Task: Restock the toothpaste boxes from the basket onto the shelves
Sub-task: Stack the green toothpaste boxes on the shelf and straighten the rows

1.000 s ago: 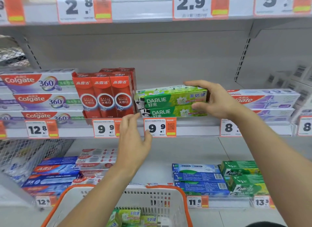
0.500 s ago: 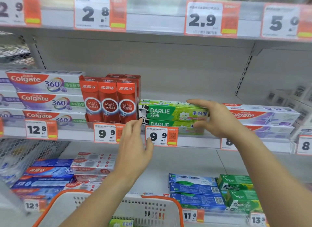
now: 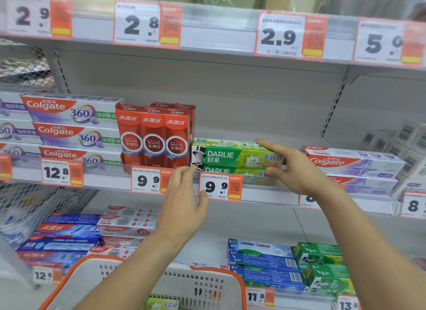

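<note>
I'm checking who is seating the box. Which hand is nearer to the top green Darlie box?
The right hand: it grips the right end of the top green Darlie box. The left hand is open, with fingertips just below its left end.

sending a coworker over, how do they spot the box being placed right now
Look at the middle shelf, just right of the upright red boxes. It is the upper green Darlie box of a stack of two, gripped at its right end by the right hand.
</note>
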### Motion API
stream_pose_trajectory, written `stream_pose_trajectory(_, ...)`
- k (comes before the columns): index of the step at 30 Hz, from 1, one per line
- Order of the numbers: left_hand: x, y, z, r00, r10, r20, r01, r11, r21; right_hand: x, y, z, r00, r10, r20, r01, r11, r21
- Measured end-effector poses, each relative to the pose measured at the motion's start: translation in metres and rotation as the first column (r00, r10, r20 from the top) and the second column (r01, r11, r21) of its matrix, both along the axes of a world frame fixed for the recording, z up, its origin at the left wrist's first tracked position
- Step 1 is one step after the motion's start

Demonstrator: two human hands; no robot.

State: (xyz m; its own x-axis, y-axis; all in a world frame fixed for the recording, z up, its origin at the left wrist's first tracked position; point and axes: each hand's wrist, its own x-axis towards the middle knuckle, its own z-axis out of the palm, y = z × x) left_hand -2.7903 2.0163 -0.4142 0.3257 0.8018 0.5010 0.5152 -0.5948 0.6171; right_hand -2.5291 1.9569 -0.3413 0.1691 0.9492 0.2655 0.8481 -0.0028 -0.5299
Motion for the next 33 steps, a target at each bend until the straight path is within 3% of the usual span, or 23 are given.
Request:
stream_pose_trajectory(6, -0.007, -0.006, 0.000, 1.000, -0.030, 0.007, 0.030, 1.000, 0.003, -0.008, -0.007, -0.006, 0.994, -0.105, -0.020, 0.105, 0.994, 0.022)
stream_pose_trajectory(11, -0.031, -0.011, -0.008, 0.999, -0.026, -0.046, 0.025, 0.999, -0.034, -0.023, -0.014, -0.004, 0.977, -0.156, 0.149, 0.140, 0.984, 0.112)
stream_pose_trajectory(15, -0.040, -0.010, -0.015, 0.996, -0.031, -0.082, 0.029, 0.999, -0.027, -0.020, -0.003, -0.009, 0.980, -0.189, 0.059, 0.161, 0.934, 0.319)
stream_pose_trajectory(19, -0.029, -0.004, -0.007, 0.984, -0.100, -0.150, 0.114, 0.989, 0.090, -0.015, 0.000, 0.003, 0.964, -0.266, -0.005, 0.235, 0.842, 0.486)
stream_pose_trajectory(25, -0.009, 0.005, -0.005, 0.914, -0.126, -0.384, 0.204, 0.964, 0.170, -0.004, 0.027, 0.023, 0.943, -0.328, 0.051, 0.299, 0.905, 0.302)
stream_pose_trajectory(29, -0.006, 0.009, -0.012, 0.907, -0.101, -0.409, 0.185, 0.968, 0.172, -0.008, 0.037, 0.006, 0.971, -0.234, 0.052, 0.227, 0.968, 0.111)
stream_pose_trajectory(33, -0.005, 0.010, -0.013, 0.915, -0.079, -0.395, 0.168, 0.966, 0.196, -0.008, 0.030, -0.007, 0.978, -0.207, -0.029, 0.208, 0.977, 0.049)
